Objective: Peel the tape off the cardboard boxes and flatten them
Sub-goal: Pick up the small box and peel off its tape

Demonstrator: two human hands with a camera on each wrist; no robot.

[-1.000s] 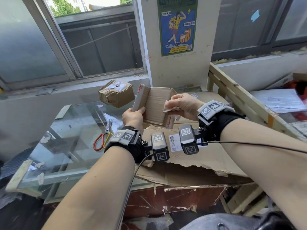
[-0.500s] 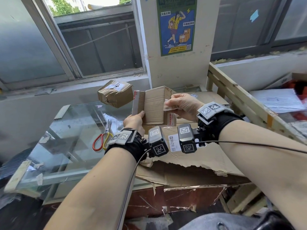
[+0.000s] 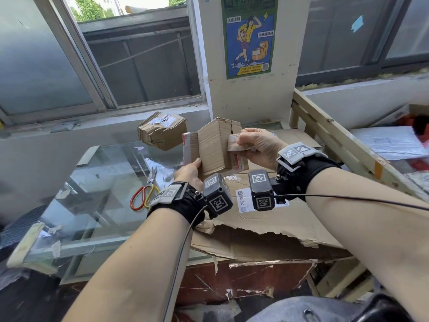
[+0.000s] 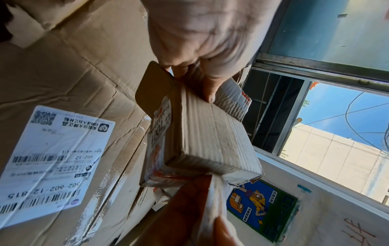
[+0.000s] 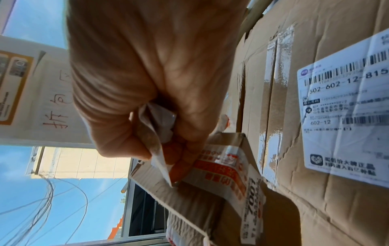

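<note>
Torn flattened brown cardboard [image 3: 274, 219] with a white shipping label [image 3: 242, 201] lay nearest on the tabletop. Above it, the left hand [image 3: 189, 174] gripped the small open brown cardboard box [image 3: 213, 145] at its lower edge, while the right hand [image 3: 260, 147] pinched a peeled strip of printed tape [image 3: 233, 145]. Red-and-yellow-handled scissors [image 3: 145, 194] lay left on glass; a taped brown box [image 3: 162, 131] sat beyond.

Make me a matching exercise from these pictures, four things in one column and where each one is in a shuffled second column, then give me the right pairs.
Things:
1. small box
2. scissors
3. taped box
4. tape strip

Places:
A. pinched in the right hand
B. lying on the glass table
C. held up by the left hand
D. standing at the table's far edge, below the window

Pairs: 1-C, 2-B, 3-D, 4-A
</note>
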